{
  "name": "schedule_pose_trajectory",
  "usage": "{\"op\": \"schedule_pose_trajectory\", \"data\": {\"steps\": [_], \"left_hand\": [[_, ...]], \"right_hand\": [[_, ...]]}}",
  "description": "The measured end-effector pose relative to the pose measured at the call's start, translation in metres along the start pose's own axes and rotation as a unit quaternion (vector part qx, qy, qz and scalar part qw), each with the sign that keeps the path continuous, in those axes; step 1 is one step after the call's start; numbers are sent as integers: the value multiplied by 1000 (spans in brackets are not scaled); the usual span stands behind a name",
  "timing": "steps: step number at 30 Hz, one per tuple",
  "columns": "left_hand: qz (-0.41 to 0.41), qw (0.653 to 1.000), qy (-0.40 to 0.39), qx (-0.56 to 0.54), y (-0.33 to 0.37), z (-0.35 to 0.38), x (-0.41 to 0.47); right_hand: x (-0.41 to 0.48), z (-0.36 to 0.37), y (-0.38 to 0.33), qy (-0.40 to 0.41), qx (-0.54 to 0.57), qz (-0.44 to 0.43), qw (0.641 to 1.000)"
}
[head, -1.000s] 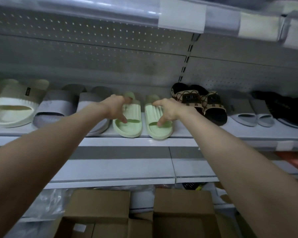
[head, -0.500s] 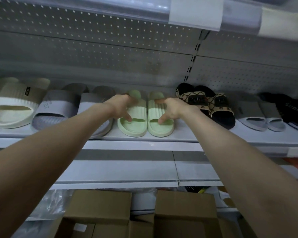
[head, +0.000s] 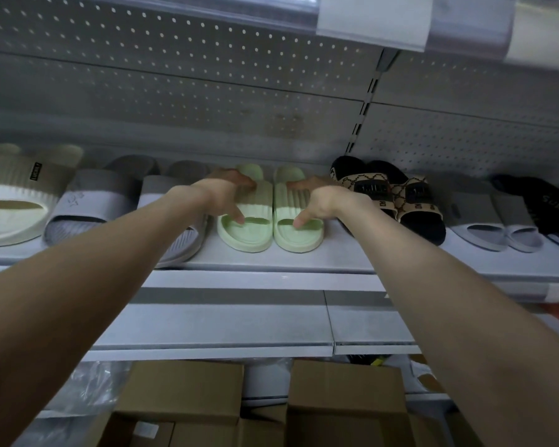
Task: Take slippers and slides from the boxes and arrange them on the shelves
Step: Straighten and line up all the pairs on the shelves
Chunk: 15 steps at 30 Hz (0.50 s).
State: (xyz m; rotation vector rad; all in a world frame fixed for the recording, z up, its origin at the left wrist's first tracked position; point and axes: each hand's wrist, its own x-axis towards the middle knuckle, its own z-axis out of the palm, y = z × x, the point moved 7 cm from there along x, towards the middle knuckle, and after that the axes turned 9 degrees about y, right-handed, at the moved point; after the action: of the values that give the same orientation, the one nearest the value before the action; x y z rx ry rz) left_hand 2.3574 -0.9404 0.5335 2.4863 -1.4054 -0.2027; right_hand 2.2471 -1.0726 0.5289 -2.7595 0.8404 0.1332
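Two pale green ribbed slides stand side by side on the grey shelf point(head: 271, 262), toes toward me. My left hand point(head: 221, 196) grips the strap of the left green slide point(head: 249, 233), thumb at its toe opening and fingers over the top. My right hand point(head: 317, 201) grips the strap of the right green slide point(head: 299, 235) the same way. Both slides rest flat on the shelf, almost touching each other.
Left of them are grey slides point(head: 88, 204) and a cream slide point(head: 10, 201). To the right sit black and tan patterned slides point(head: 397, 195), light grey slides point(head: 484, 221) and black ones point(head: 552, 204). Open cardboard boxes point(head: 346, 391) stand below, beside plastic wrap point(head: 88, 388).
The two green slides have been pushed a little further back on the shelf and closer together, with both hands staying on their straps.
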Motion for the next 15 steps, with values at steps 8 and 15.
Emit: {"op": "schedule_pose_trajectory", "data": {"steps": [8, 15], "left_hand": [[1, 1000, -1, 3, -2, 0, 9], [-3, 1000, -2, 4, -1, -1, 14]], "right_hand": [[11, 3, 6, -20, 9, 26, 999], [17, -4, 5, 9, 10, -5, 1000]]}}
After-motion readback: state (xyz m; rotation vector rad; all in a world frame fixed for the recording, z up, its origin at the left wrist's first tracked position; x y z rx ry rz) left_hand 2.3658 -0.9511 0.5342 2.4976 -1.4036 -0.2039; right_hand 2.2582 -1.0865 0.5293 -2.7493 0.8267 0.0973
